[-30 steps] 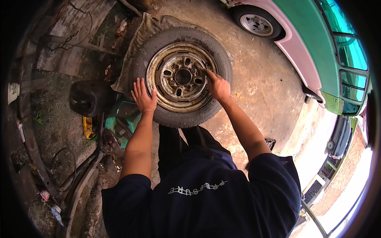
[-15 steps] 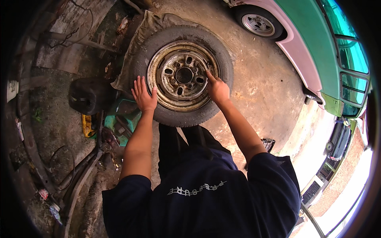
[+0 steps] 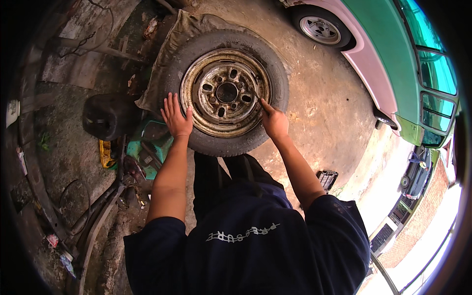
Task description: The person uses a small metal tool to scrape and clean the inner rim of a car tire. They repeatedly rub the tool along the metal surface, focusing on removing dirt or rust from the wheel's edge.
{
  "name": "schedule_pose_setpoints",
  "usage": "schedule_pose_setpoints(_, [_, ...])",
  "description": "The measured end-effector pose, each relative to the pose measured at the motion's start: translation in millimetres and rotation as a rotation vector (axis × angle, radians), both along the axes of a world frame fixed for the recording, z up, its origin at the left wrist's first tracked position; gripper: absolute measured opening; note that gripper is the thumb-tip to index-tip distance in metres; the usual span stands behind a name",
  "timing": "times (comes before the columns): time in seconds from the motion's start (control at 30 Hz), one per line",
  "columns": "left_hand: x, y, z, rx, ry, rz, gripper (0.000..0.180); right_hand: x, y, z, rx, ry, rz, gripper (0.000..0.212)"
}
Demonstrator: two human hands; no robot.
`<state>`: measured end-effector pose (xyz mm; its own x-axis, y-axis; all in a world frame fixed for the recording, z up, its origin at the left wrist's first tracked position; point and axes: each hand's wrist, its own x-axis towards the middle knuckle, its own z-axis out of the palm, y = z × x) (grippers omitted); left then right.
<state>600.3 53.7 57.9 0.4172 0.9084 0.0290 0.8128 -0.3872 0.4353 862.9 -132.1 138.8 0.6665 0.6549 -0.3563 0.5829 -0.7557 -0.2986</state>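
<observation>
Wheel (image 3: 221, 81) laid flat on a cloth (image 3: 169, 45) — both hands at it.
The left hand (image 3: 177, 118) is spread on the tire (image 3: 226, 145); a thin dark tool (image 3: 257, 96) is gripped in the right hand (image 3: 276, 124) — its tip pointed in over the rusty rim (image 3: 226, 131).

There are one left hand (image 3: 176, 117), one right hand (image 3: 276, 124), one thin tool (image 3: 258, 95), one tyre (image 3: 228, 146), one rim (image 3: 237, 112), four oval slots (image 3: 221, 112), one green-and-pink vehicle (image 3: 373, 54), one dark car (image 3: 417, 173).
</observation>
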Motion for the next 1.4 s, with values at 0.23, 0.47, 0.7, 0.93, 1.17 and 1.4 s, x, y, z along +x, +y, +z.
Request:
schedule_pose_setpoints(0.23, [2.3, 0.1, 3.8, -0.012, 0.013, 0.009, 0.070, 8.5, 6.6, -9.0, 0.231, -0.096, 0.056, 0.038])
schedule_pose_setpoints(0.47, [2.0, 0.7, 5.0, -0.007, 0.016, 0.003, 0.070, 6.4, -5.1, -10.4, 0.132, -0.022, 0.049, 0.040])
schedule_pose_setpoints(0.7, [1.5, 0.7, 2.7, -0.016, 0.026, 0.001, 0.070, 11.9, 8.4, -14.1, 0.129, -0.070, 0.069, 0.042])
schedule_pose_setpoints(0.93, [1.7, -0.4, 0.9, 0.004, 0.018, -0.006, 0.070, 6.7, -0.2, -5.5, 0.041, -0.033, 0.047, 0.040])
schedule_pose_setpoints(1.17, [1.7, 0.1, 3.1, -0.021, 0.038, 0.003, 0.070, 12.3, 16.8, 7.0, -0.021, 0.005, 0.070, 0.042])
schedule_pose_setpoints(1.4, [1.8, -0.8, 2.6, -0.010, 0.027, 0.008, 0.069, 11.4, 25.3, 12.7, -0.038, -0.009, 0.046, 0.043])
